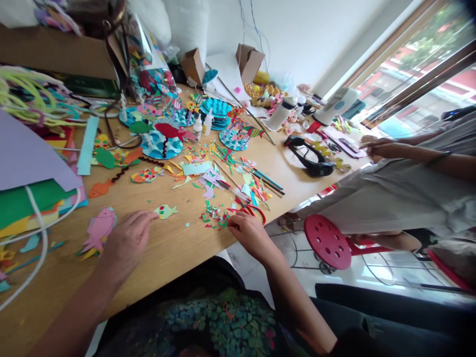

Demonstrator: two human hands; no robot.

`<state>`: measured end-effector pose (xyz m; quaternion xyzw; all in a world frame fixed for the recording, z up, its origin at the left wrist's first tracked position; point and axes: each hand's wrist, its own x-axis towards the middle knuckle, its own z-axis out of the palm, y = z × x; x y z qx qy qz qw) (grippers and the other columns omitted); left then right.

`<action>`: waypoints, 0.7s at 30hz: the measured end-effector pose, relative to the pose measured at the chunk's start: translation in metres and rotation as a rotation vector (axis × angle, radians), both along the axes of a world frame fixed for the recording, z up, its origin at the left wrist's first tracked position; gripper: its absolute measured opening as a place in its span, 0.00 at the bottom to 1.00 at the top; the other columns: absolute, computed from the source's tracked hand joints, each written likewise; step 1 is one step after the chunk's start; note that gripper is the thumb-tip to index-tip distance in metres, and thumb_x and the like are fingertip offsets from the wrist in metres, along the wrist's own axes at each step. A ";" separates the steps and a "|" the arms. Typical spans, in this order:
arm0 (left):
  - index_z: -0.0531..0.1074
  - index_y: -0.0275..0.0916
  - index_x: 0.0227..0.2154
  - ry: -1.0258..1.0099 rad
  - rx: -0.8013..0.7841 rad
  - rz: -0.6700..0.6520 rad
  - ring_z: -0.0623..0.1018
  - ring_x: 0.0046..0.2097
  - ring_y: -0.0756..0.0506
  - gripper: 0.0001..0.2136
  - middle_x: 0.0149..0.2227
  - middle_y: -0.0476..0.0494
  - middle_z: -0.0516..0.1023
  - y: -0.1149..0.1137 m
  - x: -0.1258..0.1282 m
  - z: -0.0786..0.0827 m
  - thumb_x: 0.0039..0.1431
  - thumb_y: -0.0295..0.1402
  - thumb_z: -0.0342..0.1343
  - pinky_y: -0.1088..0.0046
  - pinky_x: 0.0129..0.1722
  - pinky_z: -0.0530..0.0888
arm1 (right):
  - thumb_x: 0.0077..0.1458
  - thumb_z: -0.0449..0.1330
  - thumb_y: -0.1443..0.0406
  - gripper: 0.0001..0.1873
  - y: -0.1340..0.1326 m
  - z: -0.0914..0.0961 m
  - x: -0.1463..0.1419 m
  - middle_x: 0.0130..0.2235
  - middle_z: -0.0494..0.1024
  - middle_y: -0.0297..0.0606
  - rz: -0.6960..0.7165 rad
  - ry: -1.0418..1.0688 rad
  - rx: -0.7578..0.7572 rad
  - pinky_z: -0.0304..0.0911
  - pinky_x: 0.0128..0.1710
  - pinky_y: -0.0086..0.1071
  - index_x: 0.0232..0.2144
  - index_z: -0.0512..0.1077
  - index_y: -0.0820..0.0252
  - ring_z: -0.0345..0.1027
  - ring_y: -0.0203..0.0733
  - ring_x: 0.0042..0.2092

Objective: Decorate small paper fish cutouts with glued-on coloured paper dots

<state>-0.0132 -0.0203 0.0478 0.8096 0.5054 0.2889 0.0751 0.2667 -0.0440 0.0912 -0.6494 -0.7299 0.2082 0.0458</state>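
My left hand (134, 234) is closed, its fingertips on the left edge of a small pale green paper fish (168, 212) with coloured dots. Beside that wrist lies a pink paper fish (102, 225). My right hand (248, 229) has curled fingers, low over a heap of tiny paper scraps (214, 216); what its fingertips hold, if anything, is hidden. Red-handled scissors (259, 212) lie just behind it. Farther back are a dotted orange paper fish (146, 174) and a dark red paper fish (169, 131) above a blue patterned disc (158, 148).
Two small white glue bottles (207, 123) stand mid-table, with pencils (269, 182) and paper strips nearby. Coloured paper sheets (33, 148) and a white cable (40, 233) lie left. A black headset (308, 157) sits right. Another person (416, 173) stands near a red stool (327, 240).
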 end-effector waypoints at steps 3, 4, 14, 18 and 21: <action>0.68 0.41 0.35 -0.013 0.006 -0.031 0.76 0.39 0.45 0.11 0.36 0.43 0.77 -0.002 0.005 0.002 0.58 0.31 0.40 0.66 0.41 0.73 | 0.52 0.54 0.71 0.08 0.001 0.002 -0.003 0.31 0.72 0.35 0.012 0.025 0.029 0.54 0.32 0.25 0.27 0.73 0.60 0.64 0.34 0.34; 0.68 0.40 0.35 -0.020 0.006 -0.043 0.77 0.39 0.45 0.11 0.36 0.43 0.77 -0.003 0.007 0.002 0.58 0.31 0.40 0.67 0.40 0.73 | 0.52 0.53 0.71 0.08 0.003 0.002 -0.004 0.32 0.73 0.36 0.016 0.031 0.040 0.54 0.33 0.25 0.28 0.73 0.60 0.65 0.34 0.35; 0.68 0.42 0.34 -0.036 -0.036 -0.021 0.78 0.38 0.46 0.10 0.35 0.46 0.78 -0.002 0.000 0.005 0.58 0.33 0.41 0.69 0.38 0.73 | 0.53 0.52 0.70 0.11 0.033 -0.001 -0.001 0.37 0.75 0.39 0.002 -0.045 0.092 0.57 0.36 0.26 0.34 0.74 0.59 0.67 0.38 0.40; 0.68 0.43 0.34 -0.056 -0.002 0.003 0.78 0.36 0.47 0.09 0.34 0.48 0.78 -0.001 -0.004 0.001 0.58 0.33 0.42 0.71 0.37 0.73 | 0.52 0.53 0.71 0.11 0.050 -0.005 0.004 0.37 0.75 0.40 -0.029 -0.078 0.100 0.57 0.37 0.27 0.33 0.74 0.60 0.67 0.38 0.40; 0.67 0.44 0.34 -0.062 0.001 0.005 0.78 0.36 0.47 0.09 0.34 0.48 0.78 -0.001 -0.005 0.000 0.57 0.33 0.42 0.71 0.36 0.73 | 0.51 0.52 0.70 0.10 0.062 -0.012 0.006 0.37 0.76 0.38 -0.030 -0.084 0.090 0.56 0.35 0.27 0.32 0.73 0.58 0.67 0.38 0.38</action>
